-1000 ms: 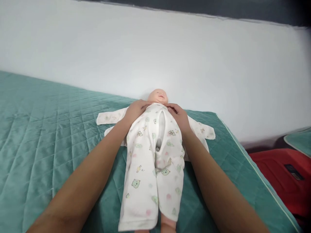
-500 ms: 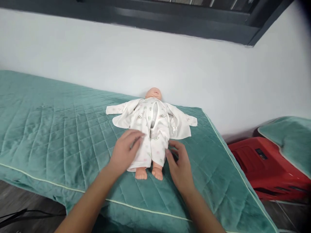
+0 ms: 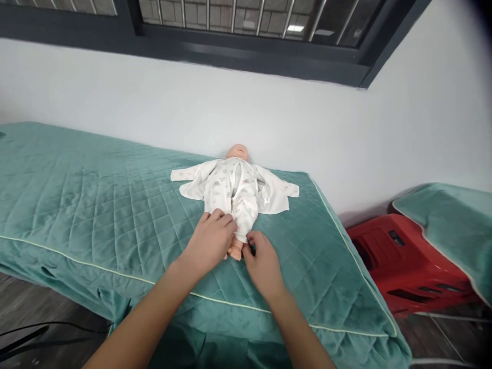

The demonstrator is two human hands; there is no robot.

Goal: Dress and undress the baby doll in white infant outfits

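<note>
Pale pink plastic baby doll [image 3: 237,152] on its back on a green quilted velvety bed cover [image 3: 134,205] with light piping, head end by the white wall [image 3: 154,92], feet toward the camera. Doll has on white printed cloth trousers [image 3: 246,200] reaching high, nearly to the neck, with an open slit at the crotch. White long-sleeved baby top [image 3: 274,199] spread out flat to both sides, sleeves pointing outward.

Left hand [image 3: 211,238]: over the lower trouser leg on its side, fingers bent and held close together, knuckles up. Fingertips partly hidden, can't tell if cloth is gripped. Right hand [image 3: 263,264]: at the hem of the other trouser leg, thumb and fingertips pinching the cuff edge, remaining fingers curled. One bare doll foot [image 3: 234,251] shows between the hands, the other mostly covered by the left hand.

Around: dark grey window frame [image 3: 192,48] up top, metal bars [image 3: 234,15] behind it. Right side, red plastic chair [image 3: 407,256] with a green cloth [image 3: 453,220] draped over it. Lower left, black cable [image 3: 57,323] above dark floor [image 3: 49,292]
</note>
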